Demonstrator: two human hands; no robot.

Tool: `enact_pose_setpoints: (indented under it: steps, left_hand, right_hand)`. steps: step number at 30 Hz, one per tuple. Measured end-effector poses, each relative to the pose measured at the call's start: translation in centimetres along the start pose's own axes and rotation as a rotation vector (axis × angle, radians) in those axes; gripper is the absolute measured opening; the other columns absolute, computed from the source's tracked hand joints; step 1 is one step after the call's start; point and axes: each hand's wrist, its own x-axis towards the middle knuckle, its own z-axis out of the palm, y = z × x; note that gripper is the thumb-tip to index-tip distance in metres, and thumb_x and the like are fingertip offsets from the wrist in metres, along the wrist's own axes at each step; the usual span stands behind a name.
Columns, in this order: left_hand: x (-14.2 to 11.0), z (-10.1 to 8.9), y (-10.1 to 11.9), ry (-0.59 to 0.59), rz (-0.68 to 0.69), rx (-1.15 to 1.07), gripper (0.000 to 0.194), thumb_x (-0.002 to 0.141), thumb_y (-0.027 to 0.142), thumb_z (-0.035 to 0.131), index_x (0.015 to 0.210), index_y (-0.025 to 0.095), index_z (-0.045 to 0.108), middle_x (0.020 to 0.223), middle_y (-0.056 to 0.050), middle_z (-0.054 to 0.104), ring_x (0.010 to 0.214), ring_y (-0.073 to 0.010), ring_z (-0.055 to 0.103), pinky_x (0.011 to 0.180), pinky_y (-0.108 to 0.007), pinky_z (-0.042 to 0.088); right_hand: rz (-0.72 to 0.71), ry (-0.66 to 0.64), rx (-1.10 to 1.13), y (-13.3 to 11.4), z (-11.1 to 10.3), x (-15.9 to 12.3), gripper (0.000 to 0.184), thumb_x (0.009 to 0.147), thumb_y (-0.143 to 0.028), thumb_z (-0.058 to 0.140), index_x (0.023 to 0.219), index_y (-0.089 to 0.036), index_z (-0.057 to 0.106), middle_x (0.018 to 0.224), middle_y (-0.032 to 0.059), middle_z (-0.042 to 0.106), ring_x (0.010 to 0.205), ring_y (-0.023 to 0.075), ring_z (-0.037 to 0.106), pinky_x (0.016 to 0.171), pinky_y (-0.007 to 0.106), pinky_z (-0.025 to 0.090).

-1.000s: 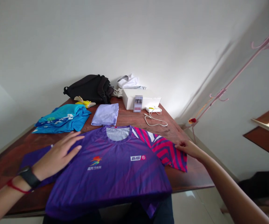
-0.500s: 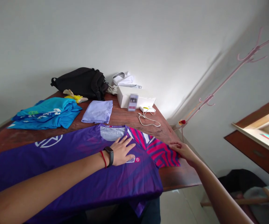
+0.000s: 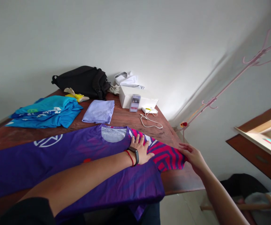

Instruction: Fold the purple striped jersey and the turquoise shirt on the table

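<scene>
A purple T-shirt (image 3: 79, 165) lies spread out on the wooden table, its collar facing the wall and its lower edge hanging over the near side. My left hand (image 3: 140, 150) rests flat on it by the shoulder seam, fingers spread. A black band and a red string circle that wrist. At the outer edge of the pink-striped sleeve (image 3: 169, 156), my right hand (image 3: 194, 157) has the cuff between thumb and fingers. The other sleeve stretches off toward the left.
Behind the shirt lie a blue garment (image 3: 47, 112), a folded lavender cloth (image 3: 99, 112) and a white cable (image 3: 150, 125). A black backpack (image 3: 79, 82) and a white box (image 3: 125, 97) stand by the wall. A pink coat rack (image 3: 234, 78) rises at right, beyond the table edge.
My left hand has slid right across the chest to the shoulder, uncovering the area below the collar. My right hand has shifted slightly right along with the sleeve's cuff.
</scene>
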Motion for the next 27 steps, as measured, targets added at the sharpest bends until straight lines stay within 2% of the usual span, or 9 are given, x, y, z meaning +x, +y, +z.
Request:
enact_pose_setpoints:
  steps: [3,6,10,16,21,24,27]
  left_hand:
    - [1.0,1.3,1.0,-0.057,0.235,-0.064,0.075,0.094,0.07,0.039,0.155,0.026,0.039,0.167,-0.012,0.02,0.152,-0.0429,0.018,0.118,-0.069,0.013]
    - [1.5,2.9,1.2,-0.017,0.312,-0.085,0.07,0.095,0.069,0.036,0.154,0.031,0.041,0.168,-0.009,0.016,0.153,-0.0403,0.015,0.117,-0.071,0.01]
    - [1.6,3.9,1.4,0.025,0.284,-0.091,0.077,0.089,0.079,0.037,0.153,0.036,0.041,0.168,-0.007,0.015,0.153,-0.0418,0.012,0.114,-0.076,0.001]
    - [2.9,3.2,2.0,-0.069,0.203,-0.1,0.1,0.075,0.094,0.036,0.156,0.034,0.036,0.168,-0.009,0.011,0.152,-0.0482,0.005,0.109,-0.08,-0.006]
    - [4.4,3.4,1.6,0.037,0.2,-0.1,0.088,0.086,0.084,0.033,0.155,0.03,0.04,0.167,-0.011,0.02,0.153,-0.0438,0.01,0.115,-0.073,0.0]
    - [4.5,3.9,1.3,0.08,0.22,-0.114,0.083,0.089,0.081,0.033,0.153,0.028,0.044,0.166,-0.012,0.023,0.152,-0.0439,0.013,0.117,-0.071,0.006]
    - [4.5,4.2,1.1,0.15,0.241,-0.123,0.077,0.095,0.074,0.031,0.151,0.023,0.047,0.164,-0.015,0.028,0.151,-0.0428,0.019,0.117,-0.069,0.015]
  right_hand:
    - [0.073,-0.059,0.056,0.5,0.2,-1.4,0.062,0.067,-0.048,0.083,0.119,-0.019,0.065,0.097,0.0085,0.075,0.07,0.0191,0.069,0.056,0.027,0.053]
    - [0.098,-0.096,0.053,1.1,0.4,-2.4,0.066,0.066,-0.051,0.084,0.122,-0.022,0.063,0.104,0.0089,0.075,0.075,0.0213,0.072,0.058,0.028,0.054]
    - [0.002,-0.047,0.039,1.6,0.0,-2.4,0.072,0.059,-0.051,0.086,0.12,-0.018,0.064,0.114,0.0135,0.072,0.086,0.0263,0.072,0.064,0.032,0.057]
    - [-0.02,-0.04,-0.018,2.5,-0.2,-2.1,0.072,0.059,-0.053,0.083,0.12,-0.017,0.065,0.107,0.013,0.074,0.08,0.0269,0.072,0.062,0.034,0.056]
    - [-0.071,0.039,-0.074,4.2,-0.4,-2.2,0.073,0.054,-0.052,0.085,0.115,-0.017,0.067,0.101,0.0114,0.075,0.082,0.0281,0.072,0.064,0.033,0.055]
    - [0.018,0.029,-0.053,4.3,-0.7,-2.3,0.074,0.055,-0.053,0.086,0.117,-0.017,0.065,0.089,0.0076,0.074,0.072,0.0237,0.07,0.056,0.028,0.049]
    - [0.127,-0.037,-0.076,3.2,-0.8,-2.4,0.07,0.06,-0.054,0.084,0.117,-0.019,0.064,0.08,0.0036,0.072,0.062,0.0179,0.066,0.05,0.023,0.042]
